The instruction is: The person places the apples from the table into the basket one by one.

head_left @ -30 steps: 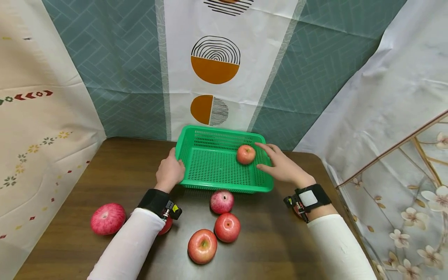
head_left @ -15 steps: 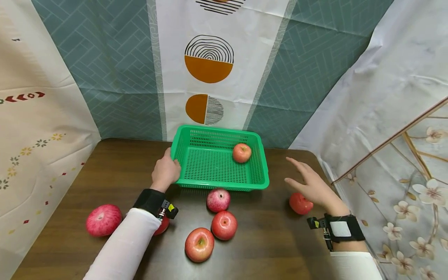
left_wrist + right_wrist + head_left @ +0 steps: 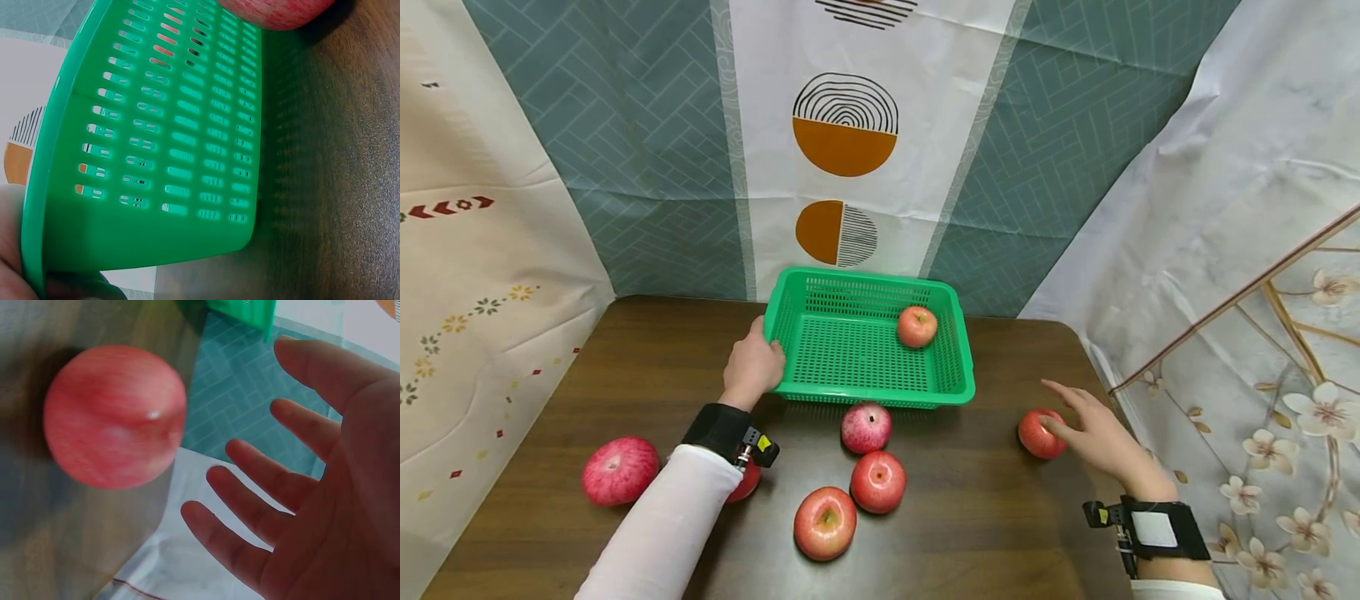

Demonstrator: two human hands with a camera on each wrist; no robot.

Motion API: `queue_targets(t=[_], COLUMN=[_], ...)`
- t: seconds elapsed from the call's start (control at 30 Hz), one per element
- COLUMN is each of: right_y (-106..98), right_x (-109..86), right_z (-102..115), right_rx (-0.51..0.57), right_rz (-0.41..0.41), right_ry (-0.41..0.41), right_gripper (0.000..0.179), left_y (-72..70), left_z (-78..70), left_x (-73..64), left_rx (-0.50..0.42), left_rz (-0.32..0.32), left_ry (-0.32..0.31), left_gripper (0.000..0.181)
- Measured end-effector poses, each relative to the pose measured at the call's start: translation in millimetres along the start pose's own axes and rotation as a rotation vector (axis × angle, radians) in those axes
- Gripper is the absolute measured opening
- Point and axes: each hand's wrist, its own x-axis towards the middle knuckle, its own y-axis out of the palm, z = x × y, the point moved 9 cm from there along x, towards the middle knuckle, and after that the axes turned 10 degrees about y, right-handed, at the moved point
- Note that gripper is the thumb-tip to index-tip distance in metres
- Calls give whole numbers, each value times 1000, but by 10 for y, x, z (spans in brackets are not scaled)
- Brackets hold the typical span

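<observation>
My left hand (image 3: pixel 752 364) grips the left rim of a green plastic basket (image 3: pixel 880 398); in the left wrist view its thumb and fingers lie on either side of the rim (image 3: pixel 56 119). One apple (image 3: pixel 917 327) sits inside, toward the back right. My right hand (image 3: pixel 1101 437) hovers beside a red apple (image 3: pixel 1037 434) on the right of the table. Its fingers are spread and hold nothing. In the right wrist view, a gap separates the apple (image 3: pixel 115 419) from the fingertips.
In front of the basket lie a mottled pink fruit (image 3: pixel 867 427), a red apple (image 3: pixel 878 482) and a larger apple (image 3: pixel 825 523). A big pinkish-red fruit (image 3: pixel 620 471) lies far left. Another red fruit (image 3: pixel 747 483) is partly hidden by the left wrist. Cloth hangs behind the table.
My right hand has left the apple in the basket and moved right and toward me, to the apple on the right. The left hand stays on the rim.
</observation>
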Motion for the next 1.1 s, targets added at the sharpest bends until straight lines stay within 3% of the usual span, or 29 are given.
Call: queue_targets(t=[0.3, 0.6, 1.1], right_y=[177, 384, 564], right_x=[-15, 10, 91], right_z=[-67, -135, -268], right_rx=[-89, -87, -93], right_rz=[-36, -10, 5], right_ry=[1, 59, 144], right_gripper=[67, 76, 84], left_y=[-1, 26, 27], left_z=[5, 12, 22], left_x=[0, -5, 10], left_rx=[-7, -18, -36], left_rz=[0, 1, -1], left_ry=[5, -1, -12], left_gripper=[55, 55, 54])
